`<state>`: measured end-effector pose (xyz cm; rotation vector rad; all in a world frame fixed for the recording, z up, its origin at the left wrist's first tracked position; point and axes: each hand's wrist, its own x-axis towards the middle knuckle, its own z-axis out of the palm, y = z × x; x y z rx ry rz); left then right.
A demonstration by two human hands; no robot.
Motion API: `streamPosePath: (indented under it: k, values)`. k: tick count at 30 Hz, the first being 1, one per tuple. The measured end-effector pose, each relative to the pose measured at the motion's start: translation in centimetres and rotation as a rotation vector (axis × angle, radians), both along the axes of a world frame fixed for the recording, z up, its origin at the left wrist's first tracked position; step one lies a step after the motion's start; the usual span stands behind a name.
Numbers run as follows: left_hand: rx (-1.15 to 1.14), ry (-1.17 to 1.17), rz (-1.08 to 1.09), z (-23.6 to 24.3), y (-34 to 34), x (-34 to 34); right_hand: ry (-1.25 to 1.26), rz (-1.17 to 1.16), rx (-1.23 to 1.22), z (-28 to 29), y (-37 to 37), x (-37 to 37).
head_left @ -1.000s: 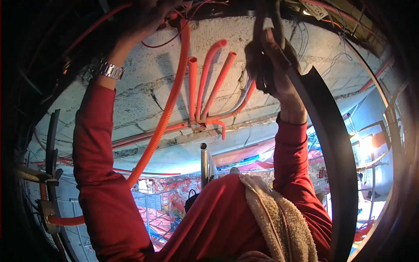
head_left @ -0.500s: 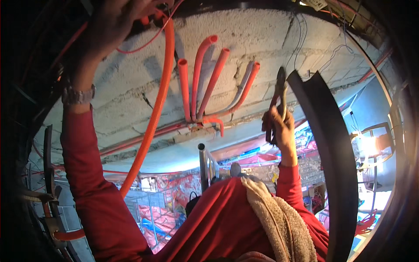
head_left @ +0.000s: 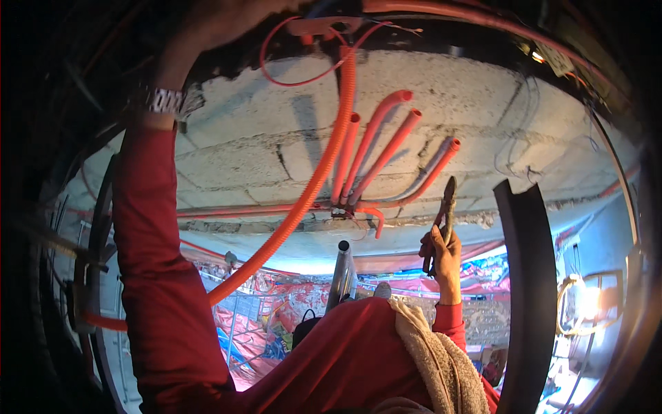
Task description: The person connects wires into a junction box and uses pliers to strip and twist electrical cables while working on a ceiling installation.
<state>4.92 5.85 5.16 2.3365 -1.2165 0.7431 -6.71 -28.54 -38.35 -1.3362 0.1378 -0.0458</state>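
Observation:
My left hand (head_left: 214, 27) reaches up at the top left, beside an orange junction box (head_left: 321, 26) with a thin red wire loop (head_left: 269, 69) and a corrugated orange conduit (head_left: 289, 214); its fingers are blurred and dark, so their grip is unclear. My right hand (head_left: 445, 252) holds long-handled pliers (head_left: 441, 224) upright at the middle right, in front of the pale block wall (head_left: 241, 138). Several short orange pipes (head_left: 386, 145) branch up along that wall to the left of the pliers.
A dark metal channel (head_left: 520, 290) stands just right of my right hand. A steel pipe (head_left: 341, 272) rises below the orange pipes. A bright work lamp (head_left: 589, 300) is at the far right. Metal rods and cluttered pink and blue sheeting (head_left: 248, 331) lie beyond my body.
My right hand has lowered with the pliers from beside the upper end of the dark channel. My left hand has shifted about at the top. The view has tilted, so the pipes appear lower.

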Motion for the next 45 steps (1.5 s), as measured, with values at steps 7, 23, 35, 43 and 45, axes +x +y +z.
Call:
streamPosePath:
  k: [7, 23, 35, 43, 45]
  values:
    - [0.211, 0.376, 0.639, 0.4, 12.2, 1.8, 0.008, 0.02, -0.029, -0.5, -0.2, 0.1]
    - [0.261, 0.2, 0.596, -10.9, 10.0, 10.5, 0.013, 0.05, -0.137, 0.9, 1.5, -0.3]
    - [-0.288, 0.852, 0.545, -2.0, 15.8, -1.5, -0.62, -0.042, -0.69, 11.2, 4.2, 2.6]
    - [-0.581, 0.851, 0.28, 3.0, 15.7, -2.8, -0.949, -0.127, -0.814, 16.6, 6.3, 6.0]
    - [-1.101, 0.874, 0.174, 3.6, 11.1, -2.0, -0.945, -0.129, -0.872, 17.6, 6.3, 6.7]
